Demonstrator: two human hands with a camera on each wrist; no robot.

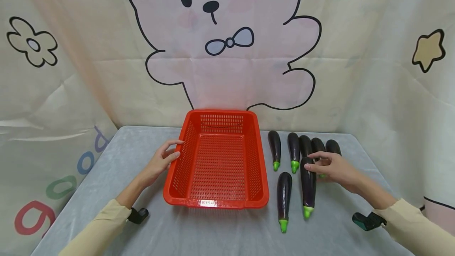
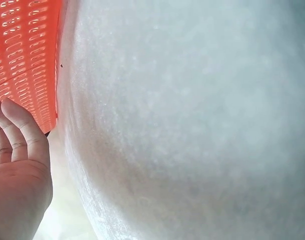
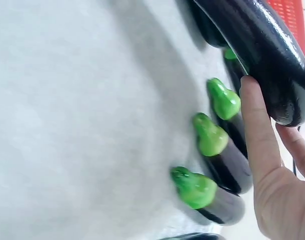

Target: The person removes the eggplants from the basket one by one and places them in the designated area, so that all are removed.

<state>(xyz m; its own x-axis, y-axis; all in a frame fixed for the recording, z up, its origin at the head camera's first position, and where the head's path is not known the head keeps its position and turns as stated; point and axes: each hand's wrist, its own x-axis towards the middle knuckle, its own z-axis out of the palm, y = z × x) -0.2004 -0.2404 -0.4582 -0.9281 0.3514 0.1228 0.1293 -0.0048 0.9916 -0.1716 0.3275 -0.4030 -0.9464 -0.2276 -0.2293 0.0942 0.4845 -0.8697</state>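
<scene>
My right hand (image 1: 335, 169) holds a dark purple eggplant (image 1: 308, 187) by its thick end, thumb and fingers on either side. Its green stem end points toward me, and in the right wrist view the eggplant (image 3: 265, 55) slants above other eggplants. My left hand (image 1: 160, 161) touches the left rim of a red plastic basket (image 1: 263, 169). In the left wrist view the fingers (image 2: 30, 127) of that hand lie fairly straight against the basket's perforated outer wall (image 2: 30, 55). Inside the basket only its bare mesh floor shows.
One eggplant (image 1: 284, 196) lies between the basket and the held one. Behind, several eggplants stand in a row, from a left one (image 1: 274, 145) to a right one (image 1: 333, 146), partly hidden by the right hand. A grey cloth (image 1: 227, 232) covers the table; printed curtains (image 1: 106, 90) enclose it.
</scene>
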